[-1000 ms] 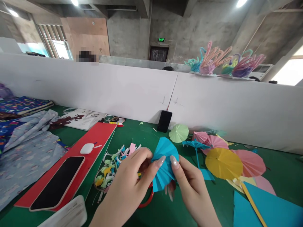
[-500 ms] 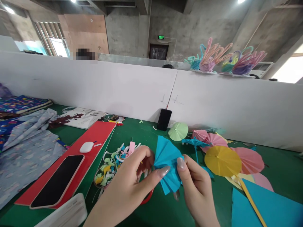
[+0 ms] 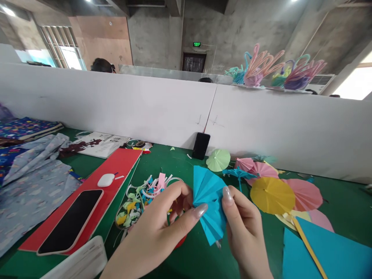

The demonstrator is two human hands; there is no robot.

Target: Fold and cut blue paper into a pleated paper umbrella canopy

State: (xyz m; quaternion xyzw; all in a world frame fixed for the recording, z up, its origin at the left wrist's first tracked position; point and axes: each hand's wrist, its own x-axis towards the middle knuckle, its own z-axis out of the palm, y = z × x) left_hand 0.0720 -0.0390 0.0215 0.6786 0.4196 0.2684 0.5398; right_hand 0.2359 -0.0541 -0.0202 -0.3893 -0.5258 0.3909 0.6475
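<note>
A blue pleated paper fan (image 3: 209, 193) is held up over the green table between both hands. My left hand (image 3: 162, 221) pinches its left edge, thumb lying across the front near the middle. With thumb and fingers, my right hand (image 3: 242, 224) grips the right edge; the fingers behind the paper are mostly hidden. Beyond the fan stand a light green paper umbrella (image 3: 218, 160) and a small blue paper umbrella (image 3: 240, 173). Yellow (image 3: 272, 195) and pink paper umbrellas (image 3: 303, 194) lie to the right. Something red shows partly under my left hand.
Paper scraps (image 3: 139, 199) fill a container left of my hands. A phone (image 3: 72, 221) and white earbud case (image 3: 105, 180) lie on a red board (image 3: 122, 162). Another phone (image 3: 201, 146) leans on the white partition (image 3: 139, 104). Blue sheets (image 3: 334, 248) and a yellow strip (image 3: 308, 246) are at right.
The fan's folds have spread a little and its lower part has swung right. My right hand has shifted slightly right and its thumb has moved up along the edge.
</note>
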